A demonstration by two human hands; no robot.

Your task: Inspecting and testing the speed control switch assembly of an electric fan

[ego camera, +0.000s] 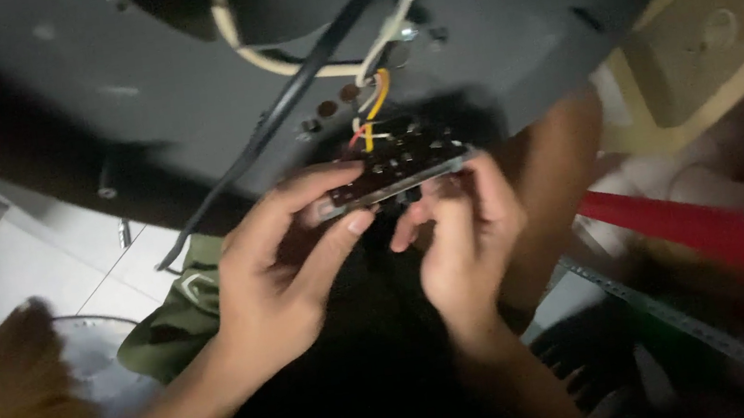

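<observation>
**Two hands hold a small wired circuit board under a dark appliance base**

Here, seen from above, a person's left hand (279, 263) and right hand (460, 236) meet at the centre of the view, both grasping a small dark circuit board (396, 170). The left thumb and fingers pinch its end at about 9 o'clock; the right fingers curl round its end at about 3 o'clock. The board's long axis runs roughly from 8 o'clock to 2 o'clock, its right end slightly higher, and its component face points up toward the camera. From its upper edge, thin yellow, red and white wires (372, 114) climb toward 12 o'clock into a large dark appliance base (142, 105), where a black cable (284, 106) also crosses. At 4 o'clock lies a red bar (706, 229), blurred.

The work appears to be at the stage of handling the board while it is wired in. The next move would call for a steady grip and little pull, since the wires look short
</observation>
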